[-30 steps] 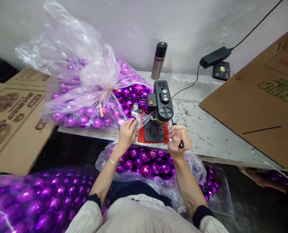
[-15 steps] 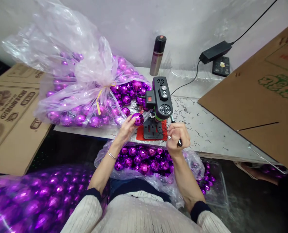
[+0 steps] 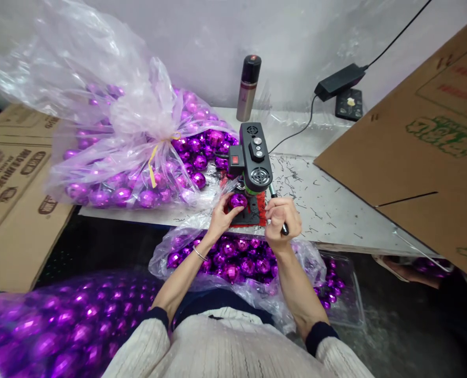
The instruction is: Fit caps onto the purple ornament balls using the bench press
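Ball (image 3: pixel 238 200) moved under press (image 3: pixel 254 157), left hand (image 3: pixel 221 218) gripping it, right hand (image 3: pixel 279 219) clasping lever (image 3: pixel 272 192), littered tabletop (image 3: pixel 336 210).

sweater (image 3: pixel 218 346): cream ribbed knit
cuffs (image 3: pixel 320 333): dark, far up the forearms
bracelet (image 3: pixel 199 254): thin silver band, just behind left hand (image 3: pixel 221 218)

Much covered or cropped around the press

The press (image 3: pixel 255 157) head hides its own tip, so whether it touches the ball (image 3: pixel 238 200) cannot be told. The left hand (image 3: pixel 220 218) covers the ball's near side, and the right hand (image 3: pixel 281 219) covers most of the lever (image 3: pixel 272 190). At 7 o'clock the bag (image 3: pixel 60 325) runs off two edges. At 3 o'clock the cardboard (image 3: pixel 414 173) is cropped. The cable (image 3: pixel 399 34) leaves at 1 o'clock.
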{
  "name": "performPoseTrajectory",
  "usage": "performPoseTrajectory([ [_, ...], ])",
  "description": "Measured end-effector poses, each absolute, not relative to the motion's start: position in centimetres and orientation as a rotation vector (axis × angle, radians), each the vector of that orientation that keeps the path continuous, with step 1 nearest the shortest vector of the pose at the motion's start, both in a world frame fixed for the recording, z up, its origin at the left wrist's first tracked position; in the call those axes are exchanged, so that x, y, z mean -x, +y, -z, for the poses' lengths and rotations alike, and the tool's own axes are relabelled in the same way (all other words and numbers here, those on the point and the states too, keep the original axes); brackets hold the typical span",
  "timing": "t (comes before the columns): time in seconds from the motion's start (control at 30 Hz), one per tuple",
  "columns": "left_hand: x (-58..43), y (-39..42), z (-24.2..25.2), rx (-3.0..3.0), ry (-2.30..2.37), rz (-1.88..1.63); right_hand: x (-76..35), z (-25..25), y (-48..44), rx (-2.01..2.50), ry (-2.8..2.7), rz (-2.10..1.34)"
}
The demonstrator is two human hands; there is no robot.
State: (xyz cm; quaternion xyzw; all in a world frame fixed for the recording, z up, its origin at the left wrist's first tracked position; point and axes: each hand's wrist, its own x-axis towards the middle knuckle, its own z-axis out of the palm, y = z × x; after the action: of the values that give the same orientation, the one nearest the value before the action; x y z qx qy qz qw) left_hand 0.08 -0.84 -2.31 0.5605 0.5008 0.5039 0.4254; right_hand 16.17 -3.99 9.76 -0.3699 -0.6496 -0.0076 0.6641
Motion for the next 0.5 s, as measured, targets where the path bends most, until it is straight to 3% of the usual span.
performPoseTrajectory([
  [0.5,-0.75,0.13,2.89,-1.935,1.332,-1.215,-16.3,-9.85,-4.19,0.842,-1.489,0.019],
])
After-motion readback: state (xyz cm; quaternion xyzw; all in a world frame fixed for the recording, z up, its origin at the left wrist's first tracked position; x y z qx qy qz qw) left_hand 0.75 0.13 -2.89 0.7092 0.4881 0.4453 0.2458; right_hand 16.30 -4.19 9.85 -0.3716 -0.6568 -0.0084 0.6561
